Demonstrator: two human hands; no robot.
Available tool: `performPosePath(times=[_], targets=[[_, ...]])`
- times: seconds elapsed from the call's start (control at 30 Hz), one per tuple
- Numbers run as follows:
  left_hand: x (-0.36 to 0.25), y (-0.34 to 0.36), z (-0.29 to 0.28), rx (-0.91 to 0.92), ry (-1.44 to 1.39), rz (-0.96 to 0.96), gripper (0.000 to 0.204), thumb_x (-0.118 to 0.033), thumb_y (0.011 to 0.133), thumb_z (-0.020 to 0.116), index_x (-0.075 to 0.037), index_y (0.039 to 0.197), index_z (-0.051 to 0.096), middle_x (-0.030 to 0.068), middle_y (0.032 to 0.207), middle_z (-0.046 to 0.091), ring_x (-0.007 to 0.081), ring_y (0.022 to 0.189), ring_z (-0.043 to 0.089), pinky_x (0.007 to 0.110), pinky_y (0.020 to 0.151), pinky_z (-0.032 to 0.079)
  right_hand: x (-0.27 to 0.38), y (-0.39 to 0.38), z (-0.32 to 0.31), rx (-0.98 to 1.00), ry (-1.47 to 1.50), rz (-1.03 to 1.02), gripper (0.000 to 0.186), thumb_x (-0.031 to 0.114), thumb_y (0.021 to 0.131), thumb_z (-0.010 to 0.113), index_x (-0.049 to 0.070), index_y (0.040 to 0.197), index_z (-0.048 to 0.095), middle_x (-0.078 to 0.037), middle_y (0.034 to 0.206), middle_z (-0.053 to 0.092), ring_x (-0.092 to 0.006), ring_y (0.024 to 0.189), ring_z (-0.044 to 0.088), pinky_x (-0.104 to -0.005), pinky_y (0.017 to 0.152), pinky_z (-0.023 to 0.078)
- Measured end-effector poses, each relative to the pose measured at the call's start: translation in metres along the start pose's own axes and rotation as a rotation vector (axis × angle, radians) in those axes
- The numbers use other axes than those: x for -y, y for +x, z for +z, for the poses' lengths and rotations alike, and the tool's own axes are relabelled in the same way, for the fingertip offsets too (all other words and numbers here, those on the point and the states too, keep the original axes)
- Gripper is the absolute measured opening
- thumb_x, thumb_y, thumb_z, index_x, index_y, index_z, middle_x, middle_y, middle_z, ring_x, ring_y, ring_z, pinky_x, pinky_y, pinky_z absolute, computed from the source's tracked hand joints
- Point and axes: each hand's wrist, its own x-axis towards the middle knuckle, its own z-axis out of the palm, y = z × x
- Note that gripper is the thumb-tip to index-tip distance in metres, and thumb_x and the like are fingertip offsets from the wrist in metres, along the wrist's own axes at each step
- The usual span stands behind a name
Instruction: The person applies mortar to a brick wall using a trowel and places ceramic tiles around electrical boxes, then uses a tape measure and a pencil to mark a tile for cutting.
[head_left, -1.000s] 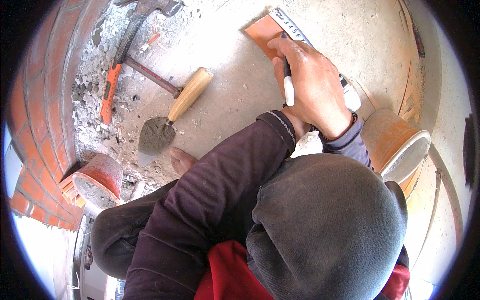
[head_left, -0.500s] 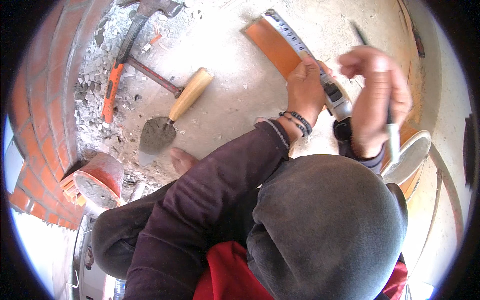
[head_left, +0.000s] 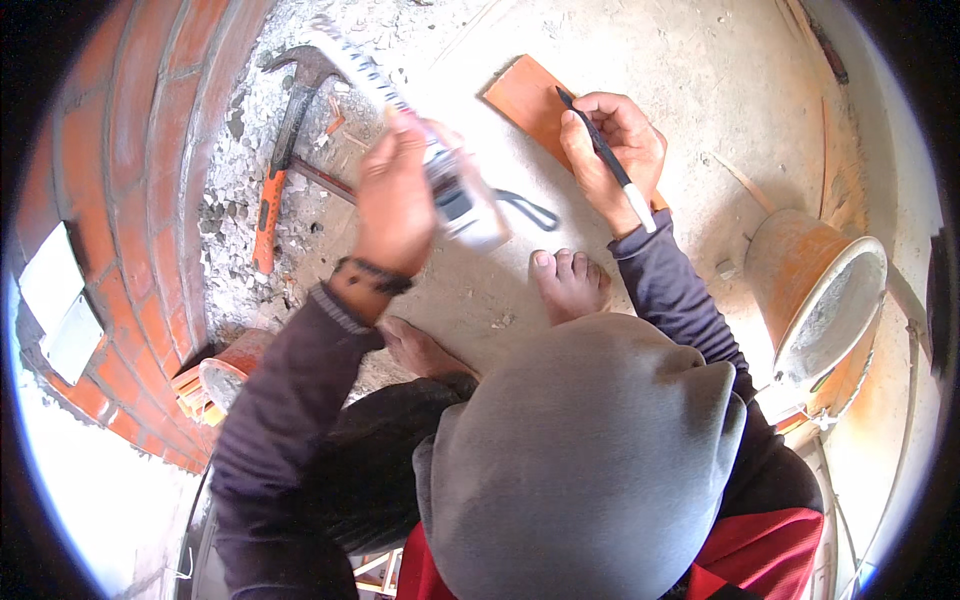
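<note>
My left hand (head_left: 395,195), blurred by motion, is closed around a tape measure (head_left: 468,208) above the floor. Its white blade (head_left: 360,75) sticks out toward the upper left, and a dark wrist strap (head_left: 530,208) dangles from the case. In my right hand (head_left: 625,150) is a black marker (head_left: 600,142) with a white end, held like a pen. The marker's dark end lies over an orange flat brick piece (head_left: 530,95) on the floor; whether it touches cannot be told. The right hand covers much of that piece.
A claw hammer (head_left: 283,145) lies on rubble at the left, across a red bar (head_left: 325,180). A brick wall (head_left: 130,190) rises beyond. A mortar-stained bucket (head_left: 795,265) lies tilted at the right, a smaller bucket (head_left: 240,360) at lower left. Bare feet (head_left: 570,285) stand between my arms.
My left hand has lifted the tape measure off the brick piece and swung left. My right hand has come down onto the piece with the marker. The trowel is now hidden from view.
</note>
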Motion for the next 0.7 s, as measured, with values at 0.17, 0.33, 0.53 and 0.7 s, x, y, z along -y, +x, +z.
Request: performPosePath(times=[0.17, 0.33, 0.53, 0.7], targets=[[-0.055, -0.059, -0.055, -0.057, 0.118, -0.172, 0.042, -0.037, 0.107, 0.037, -0.003, 0.09, 0.056, 0.0109, 0.088, 0.064, 0.0187, 0.078, 0.065, 0.032, 0.077, 0.053, 0.009, 0.005, 0.005, -0.06, -0.126, -0.003, 0.013, 0.012, 0.083, 0.075, 0.002, 0.088, 0.068, -0.004, 0.074, 0.069, -0.008, 0.068, 0.065, -0.0226, 0.061, 0.053], [-0.097, -0.119, -0.077, -0.144, 0.129, -0.276, 0.045, -0.042, 0.106, 0.036, -0.004, 0.087, 0.052, 0.0112, 0.085, 0.061, 0.0212, 0.078, 0.065, 0.034, 0.072, 0.055, 0.006, 0.006, 0.004, -0.06, -0.154, 0.001, 0.014, 0.013, 0.084, 0.075, 0.002, 0.088, 0.067, -0.004, 0.073, 0.069, -0.0078, 0.068, 0.065, -0.0227, 0.06, 0.053], [-0.1, -0.144, -0.077, -0.174, 0.036, -0.282, 0.047, -0.045, 0.105, 0.037, -0.004, 0.086, 0.051, 0.0129, 0.084, 0.06, 0.0232, 0.077, 0.066, 0.035, 0.07, 0.056, -0.001, 0.005, 0.006, -0.055, -0.122, 0.013, 0.014, 0.013, 0.084, 0.075, 0.002, 0.088, 0.067, -0.004, 0.072, 0.069, -0.0066, 0.067, 0.064, -0.0217, 0.058, 0.052], [-0.1, -0.135, -0.078, -0.148, -0.002, -0.259, 0.047, -0.045, 0.105, 0.037, -0.004, 0.086, 0.052, 0.0127, 0.084, 0.06, 0.0243, 0.078, 0.067, 0.035, 0.07, 0.056, -0.002, 0.003, 0.006, -0.055, -0.092, 0.039, 0.012, 0.012, 0.084, 0.074, 0.003, 0.088, 0.067, -0.003, 0.073, 0.069, -0.006, 0.067, 0.064, -0.0215, 0.059, 0.052]])
